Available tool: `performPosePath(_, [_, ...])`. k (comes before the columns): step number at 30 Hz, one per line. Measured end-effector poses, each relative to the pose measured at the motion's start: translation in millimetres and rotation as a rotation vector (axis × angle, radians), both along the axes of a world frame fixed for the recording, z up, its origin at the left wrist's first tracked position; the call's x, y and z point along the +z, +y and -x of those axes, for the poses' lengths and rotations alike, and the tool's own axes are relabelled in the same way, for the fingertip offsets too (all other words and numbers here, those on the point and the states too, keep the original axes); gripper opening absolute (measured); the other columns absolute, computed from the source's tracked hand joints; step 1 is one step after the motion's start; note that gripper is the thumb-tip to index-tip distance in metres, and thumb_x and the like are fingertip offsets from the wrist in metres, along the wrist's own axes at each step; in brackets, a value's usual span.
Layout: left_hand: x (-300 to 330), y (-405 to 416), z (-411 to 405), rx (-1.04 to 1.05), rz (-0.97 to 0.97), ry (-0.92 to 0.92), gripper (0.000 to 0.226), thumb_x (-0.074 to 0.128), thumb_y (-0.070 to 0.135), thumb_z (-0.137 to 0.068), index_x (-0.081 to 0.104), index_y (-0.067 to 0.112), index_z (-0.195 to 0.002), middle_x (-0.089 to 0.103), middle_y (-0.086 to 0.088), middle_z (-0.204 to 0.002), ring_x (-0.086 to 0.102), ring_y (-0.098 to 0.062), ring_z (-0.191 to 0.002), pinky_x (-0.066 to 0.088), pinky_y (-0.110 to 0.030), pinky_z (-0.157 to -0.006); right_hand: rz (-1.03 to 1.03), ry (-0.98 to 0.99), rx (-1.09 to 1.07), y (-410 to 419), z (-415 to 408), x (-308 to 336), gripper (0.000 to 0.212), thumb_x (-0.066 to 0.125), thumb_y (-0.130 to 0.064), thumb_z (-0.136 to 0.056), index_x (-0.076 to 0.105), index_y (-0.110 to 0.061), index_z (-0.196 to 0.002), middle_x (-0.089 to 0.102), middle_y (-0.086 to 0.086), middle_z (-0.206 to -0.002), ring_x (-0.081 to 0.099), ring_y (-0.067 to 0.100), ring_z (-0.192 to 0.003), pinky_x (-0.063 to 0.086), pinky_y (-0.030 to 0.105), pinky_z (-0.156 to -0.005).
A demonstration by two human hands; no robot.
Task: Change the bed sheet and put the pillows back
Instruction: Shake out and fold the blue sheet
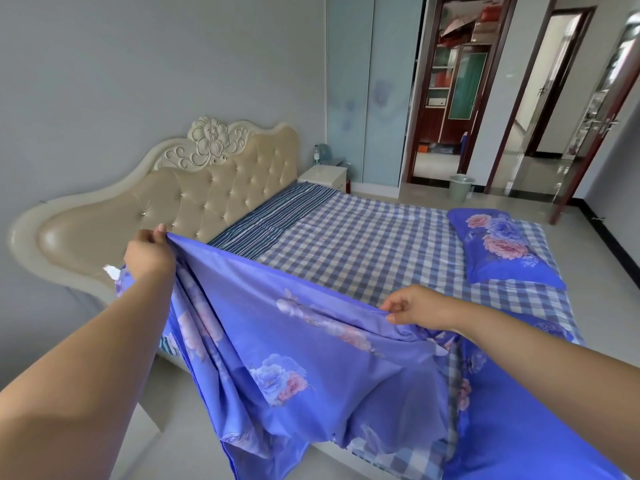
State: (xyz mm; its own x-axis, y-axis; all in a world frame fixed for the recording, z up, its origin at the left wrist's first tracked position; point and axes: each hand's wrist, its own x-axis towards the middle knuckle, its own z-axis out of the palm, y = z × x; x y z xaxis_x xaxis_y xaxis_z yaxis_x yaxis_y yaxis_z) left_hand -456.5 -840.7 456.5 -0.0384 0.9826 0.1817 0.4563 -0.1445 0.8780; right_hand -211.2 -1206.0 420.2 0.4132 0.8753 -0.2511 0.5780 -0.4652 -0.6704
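I hold a blue floral bed sheet (311,368) up by its top edge over the near side of the bed. My left hand (149,254) pinches the edge near the headboard. My right hand (419,308) pinches the same edge further toward the foot. The sheet hangs down in folds between my arms and drapes onto the floor side. The mattress is covered by a blue-and-white checked sheet (363,244), with a striped cloth (273,216) at its head end. One blue floral pillow (502,247) lies on the far foot corner of the bed.
A cream tufted headboard (207,188) stands against the grey wall. Beyond the bed are a white nightstand (323,176), a sliding wardrobe (370,88), a green bin (461,187) and open doorways (446,95). Light tiled floor surrounds the bed.
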Motion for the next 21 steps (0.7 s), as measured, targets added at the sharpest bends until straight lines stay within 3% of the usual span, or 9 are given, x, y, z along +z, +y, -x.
performPosePath(3, [5.6,-5.5,-4.9,0.063,-0.051,-0.142,0.042,0.04,0.035,-0.1,0.059,-0.002,-0.109,0.063,-0.024,-0.107,0.058,-0.036,-0.102,0.04,-0.035,-0.085,0.053,-0.171,-0.06,14.5,-11.4,12.6,0.028,0.066,-0.016,-0.088,0.058,-0.021,-0.114,0.057,-0.004,-0.081,0.054,0.007,-0.069,0.041,0.014,-0.062])
performPosePath(6, [31.0,-4.0,-19.0,0.045,-0.064,-0.303,0.04,0.042,0.035,-0.099,0.061,0.0,-0.098,0.065,-0.021,-0.098,0.058,-0.033,-0.096,0.041,-0.035,-0.086,0.145,-0.534,-0.143,37.8,-36.7,36.9,0.017,0.057,-0.018,-0.093,0.067,-0.007,-0.102,0.066,0.009,-0.102,0.061,0.025,-0.1,0.046,0.028,-0.079])
performPosePath(8, [61.2,-1.9,-30.8,0.026,-0.121,-0.408,0.038,0.042,0.035,-0.098,0.051,0.013,-0.069,0.055,-0.008,-0.069,0.049,-0.024,-0.078,0.041,-0.031,-0.077,-0.095,-0.636,-0.354,47.4,-54.8,75.3,0.015,0.053,-0.015,-0.095,0.064,-0.006,-0.095,0.064,0.016,-0.106,0.06,0.032,-0.102,0.043,0.032,-0.077])
performPosePath(10, [96.1,-1.4,-37.6,0.033,-0.236,-0.504,0.039,0.043,0.032,-0.097,0.035,0.021,-0.061,0.04,0.005,-0.06,0.038,-0.015,-0.074,0.037,-0.021,-0.062,-0.511,-0.721,-0.573,52.2,-65.2,126.7,0.016,0.051,-0.014,-0.095,0.063,-0.006,-0.101,0.059,0.015,-0.11,0.058,0.032,-0.098,0.042,0.035,-0.08])
performPosePath(12, [119.6,2.6,-40.0,-0.007,-0.325,-0.541,0.033,0.042,0.033,-0.096,0.043,0.019,-0.067,0.046,0.002,-0.064,0.04,-0.014,-0.074,0.041,-0.026,-0.069,-0.815,-0.736,-0.676,54.7,-71.9,170.8,0.017,0.051,-0.015,-0.094,0.063,-0.007,-0.102,0.059,0.013,-0.11,0.057,0.029,-0.094,0.043,0.037,-0.081])
performPosePath(13, [125.3,4.8,-40.1,-0.041,-0.331,-0.482,0.031,0.043,0.035,-0.096,0.052,0.014,-0.075,0.052,-0.003,-0.071,0.044,-0.015,-0.075,0.043,-0.032,-0.076,-0.785,-0.752,-0.631,56.5,-75.5,186.2,0.016,0.052,-0.016,-0.094,0.064,-0.007,-0.101,0.062,0.013,-0.108,0.058,0.029,-0.095,0.044,0.037,-0.081])
performPosePath(16, [126.8,15.3,-41.2,-0.144,-0.214,-0.222,0.037,0.046,0.034,-0.098,0.062,0.001,-0.1,0.063,-0.021,-0.092,0.061,-0.028,-0.091,0.044,-0.04,-0.085,-0.325,-0.792,-0.469,56.1,-86.4,206.9,0.013,0.058,-0.02,-0.092,0.067,-0.011,-0.096,0.068,0.013,-0.101,0.062,0.031,-0.098,0.047,0.035,-0.082])
performPosePath(17, [126.3,16.2,-41.2,-0.15,-0.202,-0.209,0.039,0.046,0.034,-0.098,0.062,-0.001,-0.101,0.064,-0.025,-0.096,0.062,-0.035,-0.095,0.044,-0.04,-0.084,-0.339,-0.772,-0.501,53.0,-88.1,213.5,0.013,0.057,-0.021,-0.093,0.066,-0.011,-0.095,0.068,0.012,-0.099,0.061,0.031,-0.096,0.047,0.035,-0.08])
performPosePath(21, [149.0,3.9,-48.3,-0.074,-0.282,-0.335,0.036,0.042,0.03,-0.1,0.059,-0.002,-0.099,0.063,-0.027,-0.097,0.053,-0.031,-0.082,0.037,-0.035,-0.074,-0.742,-0.84,-0.66,46.1,-81.9,240.1,0.015,0.049,-0.02,-0.096,0.06,-0.009,-0.098,0.061,0.009,-0.101,0.056,0.03,-0.089,0.046,0.039,-0.077])
